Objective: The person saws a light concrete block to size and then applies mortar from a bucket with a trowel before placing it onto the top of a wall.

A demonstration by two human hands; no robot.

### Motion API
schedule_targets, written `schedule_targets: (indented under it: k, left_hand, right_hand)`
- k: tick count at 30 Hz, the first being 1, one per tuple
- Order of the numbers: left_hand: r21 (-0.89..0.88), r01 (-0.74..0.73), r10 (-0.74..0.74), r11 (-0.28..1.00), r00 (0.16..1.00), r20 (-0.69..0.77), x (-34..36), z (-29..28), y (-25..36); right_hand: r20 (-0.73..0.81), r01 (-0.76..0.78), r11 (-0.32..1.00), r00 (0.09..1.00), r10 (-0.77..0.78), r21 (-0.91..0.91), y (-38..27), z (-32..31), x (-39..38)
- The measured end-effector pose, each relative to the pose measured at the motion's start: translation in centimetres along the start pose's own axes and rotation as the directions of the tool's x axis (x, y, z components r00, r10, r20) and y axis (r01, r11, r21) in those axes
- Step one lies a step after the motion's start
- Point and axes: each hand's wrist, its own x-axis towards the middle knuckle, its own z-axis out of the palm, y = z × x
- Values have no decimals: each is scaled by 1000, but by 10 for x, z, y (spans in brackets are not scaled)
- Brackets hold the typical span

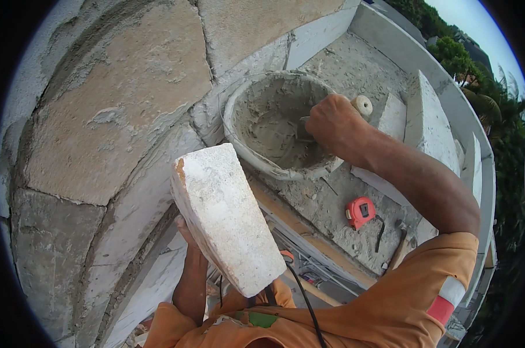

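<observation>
My left hand [185, 231] holds up a white block [230, 217] from beneath. Most of its fingers are hidden behind the block, which is tilted and has a chipped, brownish corner. In my right hand [335, 124] is a trowel, gripped in a closed fist. The pale round end of the trowel handle [363, 105] sticks out past the fist. A piece of the trowel's metal [302, 129] shows inside the bucket [234, 129], over the wet grey mortar [274, 130]. Mortar coats the bucket's inner wall and rim.
A stone-faced wall [117, 110] rises on the left. Right of the bucket lie a red tape measure [361, 212], a hammer [398, 249] and more white blocks [430, 124] on a mortar-strewn ledge [355, 69]. A low parapet [448, 75] curves along the right, with trees beyond.
</observation>
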Motion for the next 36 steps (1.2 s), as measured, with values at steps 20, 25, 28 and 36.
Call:
schedule_targets:
  k: [20,25,28,36]
  left_hand:
    - [11,42,-41,999,995,-86,-24,-14,5]
    - [12,77,-76,997,996,-43,-27,-8,1]
    - [-9,87,-87,996,996,-33,-28,2,-7]
    - [-11,96,-96,995,995,-12,-32,33,-6]
  right_hand:
    - [522,-317,585,825,-219,747,53,-1,11]
    - [364,-348,155,928,-85,924,59,7,-36]
    - [256,-256,52,967,-1,965,54,13,-69]
    - [2,13,-25,855,518,1000,-47,1,-127]
